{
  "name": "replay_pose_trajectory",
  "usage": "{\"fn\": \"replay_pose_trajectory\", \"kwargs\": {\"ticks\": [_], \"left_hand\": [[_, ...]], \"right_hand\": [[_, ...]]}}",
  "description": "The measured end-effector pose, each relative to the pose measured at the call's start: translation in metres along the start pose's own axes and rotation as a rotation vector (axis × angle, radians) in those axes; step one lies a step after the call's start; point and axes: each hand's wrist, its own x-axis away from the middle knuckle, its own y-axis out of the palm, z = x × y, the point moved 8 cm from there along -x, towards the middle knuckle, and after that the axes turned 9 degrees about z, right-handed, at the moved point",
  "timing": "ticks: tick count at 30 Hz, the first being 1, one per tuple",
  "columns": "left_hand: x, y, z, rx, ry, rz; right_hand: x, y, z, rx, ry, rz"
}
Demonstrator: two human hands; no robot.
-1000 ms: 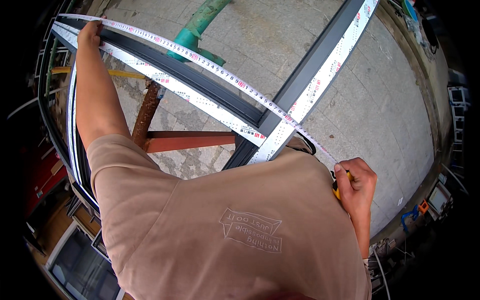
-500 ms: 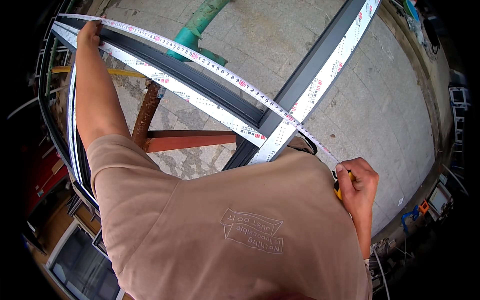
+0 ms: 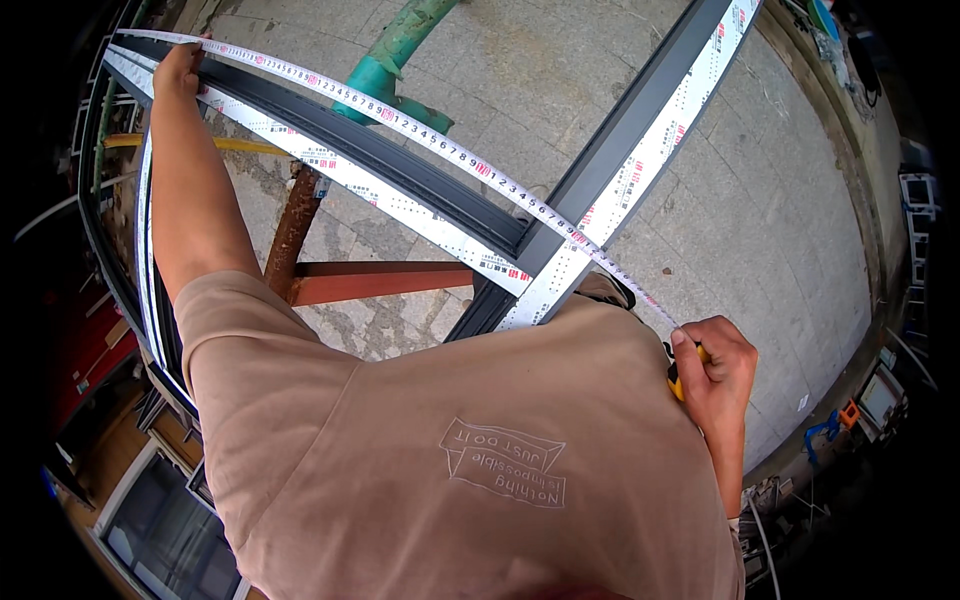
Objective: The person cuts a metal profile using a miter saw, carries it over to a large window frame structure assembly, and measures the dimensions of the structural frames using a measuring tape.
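Note:
A long tape measure blade [image 3: 437,141], white and marked along its length, runs from the far left corner of a dark metal window-type frame down toward my right side. My left hand [image 3: 178,72] is closed at the far end of the frame's bar [image 3: 375,150], fingers pressing the blade there. It crosses the second bar [image 3: 605,160] near the joint, arching slightly above the first bar. My right hand [image 3: 722,365] grips the yellow and black tape measure case [image 3: 676,384] beside my hip; fingers hide most of the case. White printed film covers the bars' faces.
A rusty brown metal support [image 3: 292,235] and a reddish beam [image 3: 385,284] stand beneath the frame. Beyond it is a green pipe [image 3: 375,75]. Grey paving [image 3: 760,200] lies around. Dark frames [image 3: 95,210] line the left; assorted items sit along the right edge.

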Motion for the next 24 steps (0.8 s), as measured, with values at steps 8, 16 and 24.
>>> {"fn": "replay_pose_trajectory", "kwargs": {"ticks": [8, 16, 24], "left_hand": [[0.007, 0.001, -0.002, 0.086, -0.060, 0.079], [0.000, -0.006, -0.003, 0.087, -0.029, 0.092], [0.016, 0.002, 0.004, 0.084, -0.039, 0.060]], "right_hand": [[0.000, 0.001, 0.000, -0.004, 0.001, 0.002], [0.000, 0.000, -0.001, 0.005, -0.008, -0.009], [0.001, 0.000, -0.001, 0.005, -0.009, -0.006]]}}
